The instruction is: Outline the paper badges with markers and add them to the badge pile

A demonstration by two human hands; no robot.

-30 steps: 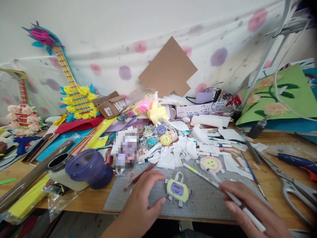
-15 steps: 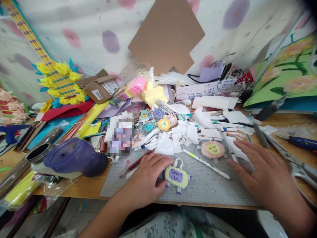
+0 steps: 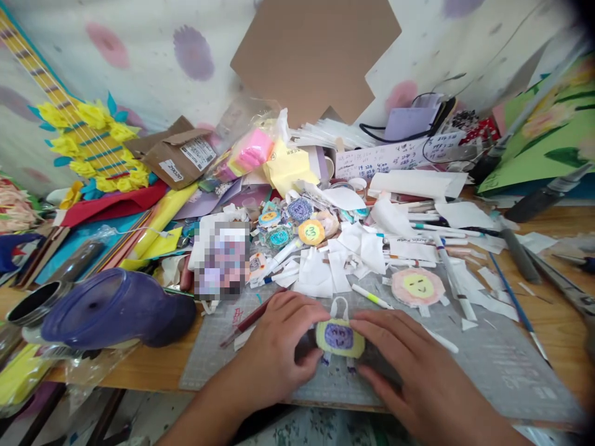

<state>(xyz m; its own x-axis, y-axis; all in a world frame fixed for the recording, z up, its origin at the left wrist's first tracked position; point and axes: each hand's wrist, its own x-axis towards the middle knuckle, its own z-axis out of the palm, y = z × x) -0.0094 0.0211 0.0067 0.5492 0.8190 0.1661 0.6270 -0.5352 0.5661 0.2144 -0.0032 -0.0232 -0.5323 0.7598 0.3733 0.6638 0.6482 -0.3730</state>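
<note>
Framing a small yellow paper cutout (image 3: 340,337) with a purple face at its middle, the left hand (image 3: 274,356) and right hand (image 3: 409,375) meet low on the grey cutting mat (image 3: 502,365). Both hands have their fingers loosely curled, tips touching the cutout's left and right edges; whether they pinch it or merely steady it flat is hard to tell from this angle. A white loop sticks up from the cutout's top edge.

Just beyond the right hand lies a white marker (image 3: 372,297) with a yellow-green band, and near that a round pink cutout with a yellow smiling face (image 3: 417,286). A red pencil (image 3: 251,319) lies slantwise by the left hand. Further left, a purple lidded jar (image 3: 111,306) lies tipped on the counter (image 3: 558,310). Behind the mat spreads a heap of white paper scraps (image 3: 344,263) and small round face cutouts. Farthest back, a brown cardboard sheet (image 3: 316,56) leans on the flowered wall covering.
</note>
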